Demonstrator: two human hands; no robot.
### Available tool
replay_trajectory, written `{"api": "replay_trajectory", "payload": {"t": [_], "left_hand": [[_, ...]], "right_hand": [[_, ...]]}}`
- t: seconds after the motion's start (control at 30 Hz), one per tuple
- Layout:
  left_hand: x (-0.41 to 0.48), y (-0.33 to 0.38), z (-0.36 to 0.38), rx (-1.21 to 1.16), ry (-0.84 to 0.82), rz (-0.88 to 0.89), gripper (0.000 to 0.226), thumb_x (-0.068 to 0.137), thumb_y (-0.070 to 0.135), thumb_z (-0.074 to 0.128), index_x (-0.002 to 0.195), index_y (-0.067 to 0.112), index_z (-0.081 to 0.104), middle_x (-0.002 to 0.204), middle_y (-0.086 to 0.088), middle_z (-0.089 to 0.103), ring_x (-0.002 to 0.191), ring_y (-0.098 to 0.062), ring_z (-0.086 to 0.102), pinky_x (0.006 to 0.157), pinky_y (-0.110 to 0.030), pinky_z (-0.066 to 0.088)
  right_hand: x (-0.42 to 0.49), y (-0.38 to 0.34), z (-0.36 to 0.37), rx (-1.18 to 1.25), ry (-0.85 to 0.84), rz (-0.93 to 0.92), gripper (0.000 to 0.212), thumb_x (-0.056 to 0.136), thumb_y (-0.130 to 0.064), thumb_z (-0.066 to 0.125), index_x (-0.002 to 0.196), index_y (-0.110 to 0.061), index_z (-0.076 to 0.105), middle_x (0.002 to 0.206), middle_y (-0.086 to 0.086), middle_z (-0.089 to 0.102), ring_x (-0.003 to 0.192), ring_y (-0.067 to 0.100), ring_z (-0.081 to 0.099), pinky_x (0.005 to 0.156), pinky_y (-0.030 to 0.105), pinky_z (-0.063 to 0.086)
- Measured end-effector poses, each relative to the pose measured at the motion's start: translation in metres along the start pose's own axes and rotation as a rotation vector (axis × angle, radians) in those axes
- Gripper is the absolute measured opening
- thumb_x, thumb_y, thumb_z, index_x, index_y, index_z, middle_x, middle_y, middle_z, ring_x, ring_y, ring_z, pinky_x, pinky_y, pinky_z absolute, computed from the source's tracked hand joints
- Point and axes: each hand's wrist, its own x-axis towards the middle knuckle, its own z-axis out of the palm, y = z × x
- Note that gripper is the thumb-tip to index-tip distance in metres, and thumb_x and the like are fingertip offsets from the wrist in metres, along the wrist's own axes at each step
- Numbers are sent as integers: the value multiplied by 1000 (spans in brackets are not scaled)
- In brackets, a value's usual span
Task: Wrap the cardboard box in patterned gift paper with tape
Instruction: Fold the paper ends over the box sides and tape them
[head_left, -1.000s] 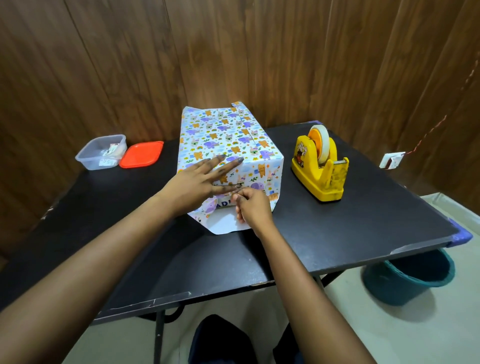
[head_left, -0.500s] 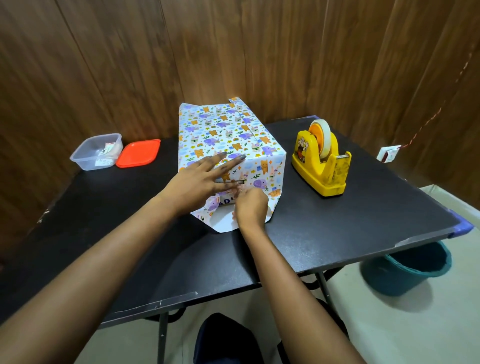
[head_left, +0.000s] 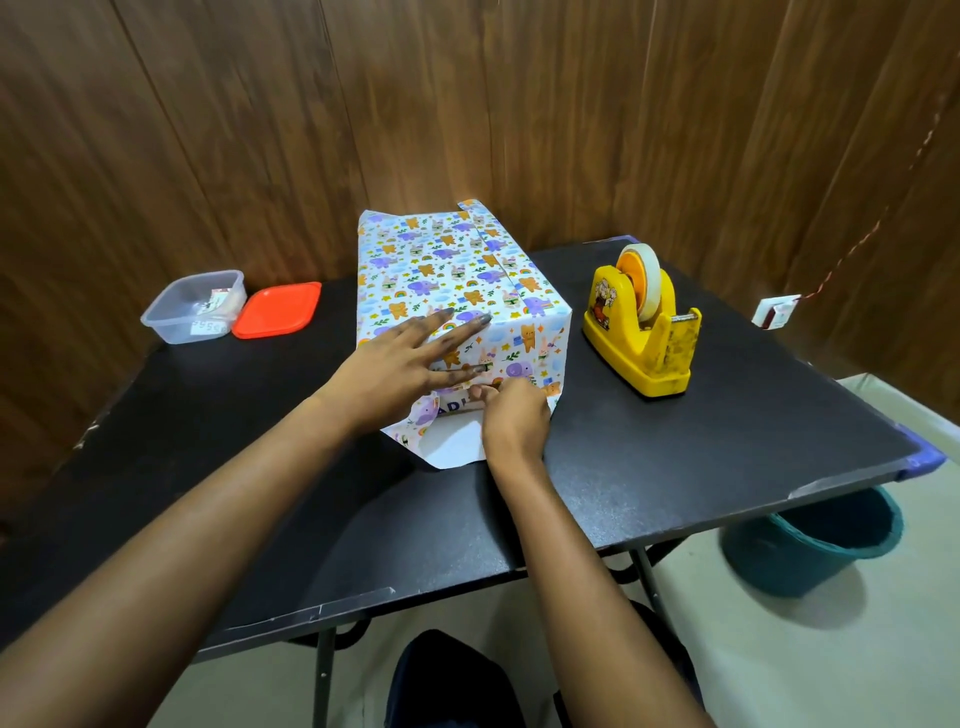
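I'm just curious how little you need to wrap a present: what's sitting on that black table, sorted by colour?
Patterned: 1, the wrapped box
Yellow: 1, the tape dispenser
Clear: 1, the plastic tub
Red-orange: 1, the lid
Total on the table: 4
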Motion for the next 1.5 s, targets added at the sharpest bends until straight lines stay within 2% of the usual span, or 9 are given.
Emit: {"api": "replay_trajectory", "payload": {"t": [0.2, 0.37, 0.43, 0.57, 0.77, 0.9, 1.1, 1.33, 1.5], "left_hand": [[-1, -1, 2, -6, 13, 1, 84, 59, -13, 67, 130, 32, 55, 154, -4, 16, 131, -39, 39, 93, -48, 47], [-1, -3, 4, -19, 13, 13, 78, 66, -7, 67, 131, 32, 53, 157, 4, -9, 136, -37, 32, 98, -48, 42], [-1, -2, 3, -17, 2, 8, 81, 64, -8, 69, 131, 32, 53, 158, 2, -3, 136, -37, 32, 97, -49, 43], [1, 0, -1, 13, -23, -8, 80, 63, -7, 72, 130, 32, 55, 155, -4, 16, 134, -38, 35, 96, -48, 44], [0, 1, -3, 18, -49, 2, 79, 67, -5, 70, 133, 32, 51, 157, -1, 0, 137, -38, 29, 101, -49, 38], [4, 8, -10, 18, -63, -18, 70, 63, 8, 81, 126, 26, 59, 151, -14, 26, 131, -39, 39, 97, -52, 41], [30, 31, -16, -103, 80, -83, 41, 76, 16, 73, 116, 11, 65, 134, -14, 54, 116, -34, 57, 89, -45, 49], [80, 51, -14, -222, -85, -517, 73, 91, 49, 49, 148, 11, 21, 155, -6, 21, 142, -22, 21, 113, -35, 18], [84, 57, -6, -213, -30, -562, 73, 91, 53, 46, 147, 12, 25, 152, -6, 30, 139, -20, 28, 112, -34, 22]], "right_hand": [[3, -8, -15, -394, 114, -111, 22, 97, -14, 47, 113, -9, 62, 114, 9, 64, 105, 26, 62, 77, 30, 48], [8, 3, -25, -442, 101, -69, 22, 96, -18, 49, 113, -10, 61, 114, 9, 64, 106, 26, 61, 74, 29, 45], [10, 5, -26, -435, 98, -41, 21, 96, -18, 50, 112, -10, 62, 112, 8, 65, 105, 25, 62, 71, 27, 44], [16, 6, -28, -317, 76, 46, 21, 93, -25, 56, 108, -12, 62, 112, 8, 65, 104, 25, 62, 67, 27, 40], [21, 15, -32, -101, -55, 44, 28, 84, -39, 66, 101, -17, 62, 108, 6, 64, 104, 27, 60, 74, 29, 41], [25, 33, -50, 228, -111, -6, 39, 77, -35, 74, 51, -18, 50, 58, 1, 58, 65, 21, 58, 62, 29, 40], [32, 46, -94, 424, 9, -152, 31, 85, -21, 67, 61, -10, 52, 55, 3, 55, 48, 14, 44, 53, 26, 37], [64, 54, -164, 157, 493, -280, 20, 91, -26, 54, 81, -9, 58, 91, 7, 60, 95, 24, 52, 70, 32, 37], [95, 62, -186, 77, 129, 10, 35, 94, -38, 53, 87, -6, 64, 101, 13, 58, 108, 30, 51, 80, 32, 37]]}}
